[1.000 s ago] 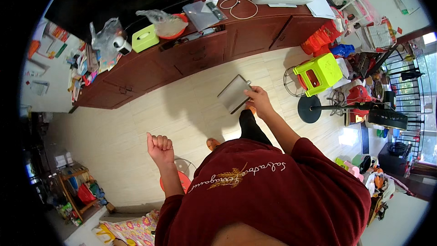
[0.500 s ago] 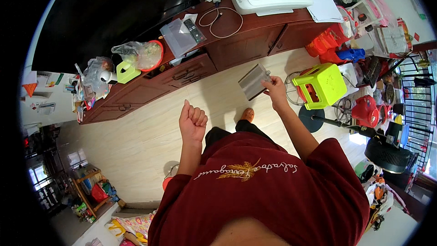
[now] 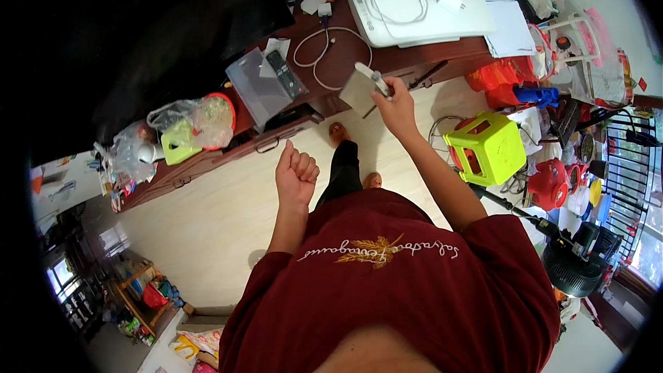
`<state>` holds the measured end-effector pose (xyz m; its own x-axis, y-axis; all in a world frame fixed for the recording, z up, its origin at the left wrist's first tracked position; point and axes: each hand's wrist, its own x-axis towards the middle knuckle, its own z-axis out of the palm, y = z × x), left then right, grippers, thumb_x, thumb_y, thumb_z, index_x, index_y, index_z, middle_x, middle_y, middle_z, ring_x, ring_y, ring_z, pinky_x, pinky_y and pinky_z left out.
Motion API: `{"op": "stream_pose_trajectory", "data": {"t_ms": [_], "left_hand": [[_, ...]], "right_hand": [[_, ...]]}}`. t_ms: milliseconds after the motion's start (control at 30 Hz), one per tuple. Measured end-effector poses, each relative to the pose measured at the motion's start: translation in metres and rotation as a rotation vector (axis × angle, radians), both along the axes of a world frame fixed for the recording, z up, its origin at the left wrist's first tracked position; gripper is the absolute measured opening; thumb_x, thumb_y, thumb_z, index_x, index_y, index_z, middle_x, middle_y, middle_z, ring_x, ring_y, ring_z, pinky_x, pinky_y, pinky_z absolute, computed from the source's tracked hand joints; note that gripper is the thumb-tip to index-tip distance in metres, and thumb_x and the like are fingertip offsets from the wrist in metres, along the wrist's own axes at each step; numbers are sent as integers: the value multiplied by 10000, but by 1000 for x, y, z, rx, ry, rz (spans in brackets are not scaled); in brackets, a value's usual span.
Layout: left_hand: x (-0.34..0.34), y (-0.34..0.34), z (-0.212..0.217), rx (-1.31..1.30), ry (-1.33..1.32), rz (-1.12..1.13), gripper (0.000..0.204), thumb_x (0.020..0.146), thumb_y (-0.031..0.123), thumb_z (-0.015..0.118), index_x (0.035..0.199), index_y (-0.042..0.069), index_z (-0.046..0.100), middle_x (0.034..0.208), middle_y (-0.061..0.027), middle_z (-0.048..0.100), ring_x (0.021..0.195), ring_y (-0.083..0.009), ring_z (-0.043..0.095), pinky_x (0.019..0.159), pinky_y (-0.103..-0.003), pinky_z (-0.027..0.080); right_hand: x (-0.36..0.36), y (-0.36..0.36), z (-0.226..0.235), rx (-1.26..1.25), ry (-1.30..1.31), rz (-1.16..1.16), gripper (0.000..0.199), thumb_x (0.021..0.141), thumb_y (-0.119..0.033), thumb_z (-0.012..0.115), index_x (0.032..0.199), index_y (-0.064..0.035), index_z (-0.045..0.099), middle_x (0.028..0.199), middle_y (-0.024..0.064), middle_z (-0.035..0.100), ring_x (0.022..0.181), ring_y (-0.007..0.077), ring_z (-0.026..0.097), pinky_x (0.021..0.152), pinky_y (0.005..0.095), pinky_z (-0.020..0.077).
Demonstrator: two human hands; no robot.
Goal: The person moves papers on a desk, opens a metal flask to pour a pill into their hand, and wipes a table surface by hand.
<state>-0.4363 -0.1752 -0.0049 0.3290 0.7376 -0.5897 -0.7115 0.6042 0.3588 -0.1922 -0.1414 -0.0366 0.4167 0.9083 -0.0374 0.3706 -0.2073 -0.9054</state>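
A flat silver-grey rectangular case (image 3: pixel 358 92) with a small pale knob-like piece at one end is in my right hand (image 3: pixel 398 109). My fingers and thumb pinch it along its right side, and it is tilted over the front edge of the dark red cabinet (image 3: pixel 387 62). What kind of case it is I cannot make out. My left hand (image 3: pixel 296 174) is curled into a fist with the thumb pointing up, over the floor in front of the cabinet; nothing shows in it.
On the cabinet are a white printer (image 3: pixel 418 10) with a white cable, a remote control (image 3: pixel 284 72), a clear plastic folder (image 3: pixel 257 88) and a bagged red bowl (image 3: pixel 219 121). A lime-green stool (image 3: pixel 487 148) and a black fan (image 3: pixel 577 262) stand to my right. One drawer is partly pulled out.
My body has come nearer to the cabinet, one foot forward. My right hand has carried the case up and left to the cabinet's edge, turning it. My left fist keeps its shape.
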Motion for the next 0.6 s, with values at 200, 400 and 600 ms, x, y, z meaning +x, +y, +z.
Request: {"op": "stream_pose_trajectory", "data": {"t_ms": [200, 400, 600], "left_hand": [[1, 104, 14, 96, 6, -62, 499, 954, 324, 397, 510, 161, 240, 447, 31, 195, 392, -93, 188, 391, -246, 188], [-10, 148, 16, 5, 84, -48, 497, 958, 321, 391, 516, 161, 230, 449, 32, 193, 393, -89, 189, 387, -240, 185], [-13, 166, 14, -100, 160, 87, 503, 959, 326, 392, 512, 160, 233, 447, 32, 186, 392, -88, 174, 383, -240, 179]], "right_hand": [[-9, 148, 1, 71, -27, 19, 300, 743, -153, 659, 966, 5, 535, 883, 173, 569, 819, 330, 563, 722, 403, 439], [-26, 265, -42, 149, -129, 8, 285, 729, -103, 633, 984, -7, 551, 948, 203, 585, 907, 380, 561, 785, 414, 444], [-35, 334, -75, 97, -116, 154, 224, 704, -40, 616, 923, -29, 570, 934, 208, 562, 877, 387, 551, 761, 446, 450]]}}
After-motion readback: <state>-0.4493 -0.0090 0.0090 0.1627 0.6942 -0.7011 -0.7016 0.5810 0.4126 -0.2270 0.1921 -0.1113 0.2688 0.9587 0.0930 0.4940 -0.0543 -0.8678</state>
